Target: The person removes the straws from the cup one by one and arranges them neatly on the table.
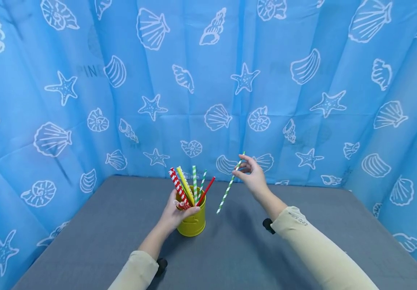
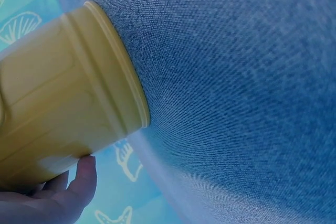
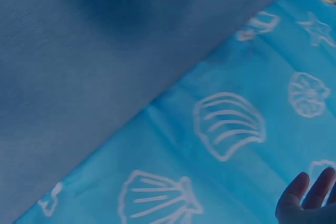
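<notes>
A yellow bucket [image 1: 191,228] stands upright on the grey table with several paper straws leaning in it: red-and-white striped straws [image 1: 178,186], a yellow one [image 1: 185,185], green-and-white striped ones [image 1: 195,179] and a plain red one [image 1: 206,191]. My left hand [image 1: 172,214] grips the bucket near its rim, thumb across the front; the left wrist view shows its fingers along the bucket's side. To the right, my right hand [image 1: 253,177] pinches a green-and-white striped straw [image 1: 226,193] near its upper end, holding it slanted above the table. In the right wrist view only some fingertips show.
The grey table [image 1: 129,225] reaches back to a blue curtain [image 1: 201,72] printed with white shells and starfish, which also hangs along both sides. A black wrist device [image 1: 268,226] sits below the right sleeve, another [image 1: 162,266] beside the left sleeve.
</notes>
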Motion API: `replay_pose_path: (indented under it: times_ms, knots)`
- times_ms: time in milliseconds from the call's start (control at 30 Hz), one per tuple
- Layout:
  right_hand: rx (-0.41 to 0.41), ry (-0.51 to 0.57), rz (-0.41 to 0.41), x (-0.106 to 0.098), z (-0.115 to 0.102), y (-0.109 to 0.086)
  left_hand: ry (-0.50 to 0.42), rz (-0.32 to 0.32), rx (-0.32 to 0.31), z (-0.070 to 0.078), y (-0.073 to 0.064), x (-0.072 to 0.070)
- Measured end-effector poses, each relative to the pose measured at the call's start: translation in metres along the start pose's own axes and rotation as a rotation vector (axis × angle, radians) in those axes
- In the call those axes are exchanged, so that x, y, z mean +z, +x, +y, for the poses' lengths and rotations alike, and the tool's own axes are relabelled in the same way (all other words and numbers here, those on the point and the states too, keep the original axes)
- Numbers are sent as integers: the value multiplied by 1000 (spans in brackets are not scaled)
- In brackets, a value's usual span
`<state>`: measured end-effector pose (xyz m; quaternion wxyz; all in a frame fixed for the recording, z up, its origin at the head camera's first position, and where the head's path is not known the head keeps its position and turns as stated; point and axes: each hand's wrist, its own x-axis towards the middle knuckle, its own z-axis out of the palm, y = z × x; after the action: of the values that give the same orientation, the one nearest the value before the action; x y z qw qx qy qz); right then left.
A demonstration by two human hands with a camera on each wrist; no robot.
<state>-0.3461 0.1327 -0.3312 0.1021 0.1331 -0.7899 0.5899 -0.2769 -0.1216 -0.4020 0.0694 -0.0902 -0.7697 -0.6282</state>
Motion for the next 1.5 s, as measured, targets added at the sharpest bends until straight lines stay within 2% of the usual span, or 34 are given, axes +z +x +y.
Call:
replay_pose_path:
  times_ms: [267,400,567,733,1000,1167,1367,1500]
  knots:
    - [-18,-103,-134,-1,26,12,-3,10,-12,-2,0,0]
    - [16,-136,-200,0,37,16,-3,11,-19,-1,0,0]
    - [80,-103,-259,3,54,24,-2,11,-15,-1,1,0]
    - [83,-52,-317,8,71,30,-9,13,-5,0,0,0]
    - [120,-87,-330,15,93,38,-36,-8,18,-2,-2,0]
    - [173,-121,-354,18,104,40,-18,-7,-3,-3,-2,3]
    - [202,-191,-380,26,110,47,-13,16,-29,-2,-3,-1]
    - [249,-252,-414,23,115,53,-22,7,-27,-1,-2,1]
